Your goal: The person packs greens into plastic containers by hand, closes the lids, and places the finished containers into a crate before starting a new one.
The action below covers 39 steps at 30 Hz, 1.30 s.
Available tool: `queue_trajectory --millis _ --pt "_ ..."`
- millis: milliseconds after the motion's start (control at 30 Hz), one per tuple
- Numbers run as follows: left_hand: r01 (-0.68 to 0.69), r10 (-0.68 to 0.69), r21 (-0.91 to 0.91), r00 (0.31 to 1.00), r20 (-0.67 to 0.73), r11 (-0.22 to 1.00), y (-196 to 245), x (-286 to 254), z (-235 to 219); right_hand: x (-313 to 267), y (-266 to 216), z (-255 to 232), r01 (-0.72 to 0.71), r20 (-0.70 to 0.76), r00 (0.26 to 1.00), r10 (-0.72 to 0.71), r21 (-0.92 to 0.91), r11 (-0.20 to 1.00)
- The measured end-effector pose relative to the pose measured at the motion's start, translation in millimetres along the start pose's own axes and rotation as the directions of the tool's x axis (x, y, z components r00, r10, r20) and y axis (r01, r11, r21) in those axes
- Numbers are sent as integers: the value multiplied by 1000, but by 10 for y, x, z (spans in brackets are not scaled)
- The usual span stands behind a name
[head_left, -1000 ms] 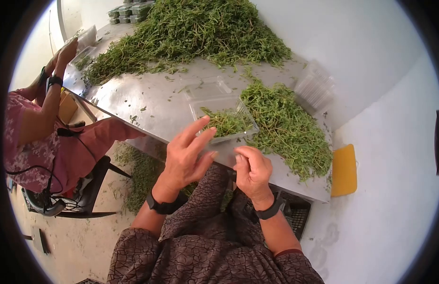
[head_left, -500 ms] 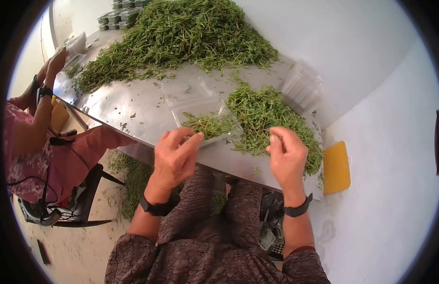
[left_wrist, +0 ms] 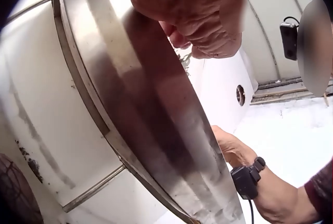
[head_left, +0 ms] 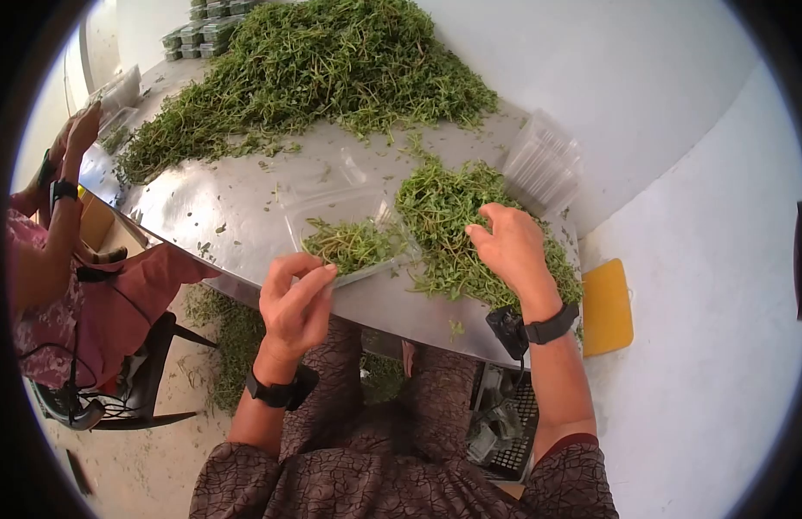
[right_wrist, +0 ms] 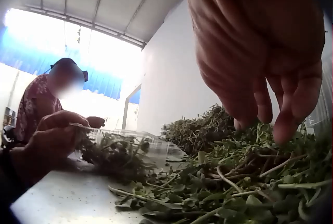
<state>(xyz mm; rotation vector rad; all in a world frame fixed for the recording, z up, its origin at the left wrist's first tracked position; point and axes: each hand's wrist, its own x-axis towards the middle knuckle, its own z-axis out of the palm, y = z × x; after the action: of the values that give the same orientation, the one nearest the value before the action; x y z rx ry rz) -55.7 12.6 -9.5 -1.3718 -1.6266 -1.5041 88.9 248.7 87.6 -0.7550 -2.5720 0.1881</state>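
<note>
Cut leafy greens with stems (head_left: 353, 244) lie in a clear plastic clamshell container (head_left: 375, 270), its lid (head_left: 323, 186) folded back. My left hand (head_left: 293, 304) pinches the container's near left rim between thumb and fingers. In the left wrist view, the back of the left hand (left_wrist: 192, 13) hides most of its fingertips, and a few sprigs show below. My right hand (head_left: 512, 258) is over the smaller pile of greens (head_left: 453, 203), palm down with fingers loosely bent. Seen from the right wrist, its fingers (right_wrist: 283, 128) hang down right at the leaves, holding nothing.
A large heap of greens (head_left: 332, 69) covers the back of the metal table (head_left: 245, 195). Nested clear containers (head_left: 544, 164) lean by the wall; filled ones (head_left: 198, 39) are stacked at the back left. Another person (head_left: 59, 277) sits at left. A yellow board (head_left: 607, 307) stands right.
My right hand has moved from beside the left hand out to the right, over the smaller pile. The left hand's spread fingers have closed at the container's near left rim. The view has shifted.
</note>
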Motion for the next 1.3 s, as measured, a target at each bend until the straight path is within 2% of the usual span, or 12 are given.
queue_trajectory --millis 100,333,400,467,533,600,667,700,767,1000,1167,1300 --pt "44 -45 -22 998 -36 999 4 -22 -4 102 43 89 12 66 998 -5 -116 993" --pt "105 -106 -70 994 -9 992 -8 -27 -24 168 202 193 40 70 997 -28 -163 986" --pt "114 -115 -86 993 -5 990 -10 -37 -27 144 178 37 8 -93 996 -7 11 1000" --pt "130 -131 -110 991 -1 985 -4 -24 -31 141 184 -131 -20 -91 996 20 4 1000" --pt "151 -153 -117 988 -10 982 9 -21 -34 112 182 -260 -99 -144 982 122 160 982" --pt "174 -177 -122 984 -19 977 15 -23 -29 71 197 -350 -125 -112 982 151 209 970" --pt "177 -184 -170 982 -29 969 15 -27 -20 21 209 -387 -198 2 973 230 510 837" --pt "174 -182 -172 983 -31 970 13 -28 -19 -1 197 -415 -197 -2 973 230 509 838" --pt "176 -179 -186 984 5 967 3 -29 -25 -43 142 -487 -272 87 957 278 605 748" --pt "178 -176 -193 984 28 965 -16 -33 -50 -117 -45 -749 -181 7 964 264 745 642" --pt "159 -155 -206 987 36 966 -17 -32 -44 -107 -273 -824 -40 -63 982 177 848 529" --pt "140 -140 -225 990 16 964 -29 -25 -37 -87 -513 -814 15 -66 993 96 893 450"
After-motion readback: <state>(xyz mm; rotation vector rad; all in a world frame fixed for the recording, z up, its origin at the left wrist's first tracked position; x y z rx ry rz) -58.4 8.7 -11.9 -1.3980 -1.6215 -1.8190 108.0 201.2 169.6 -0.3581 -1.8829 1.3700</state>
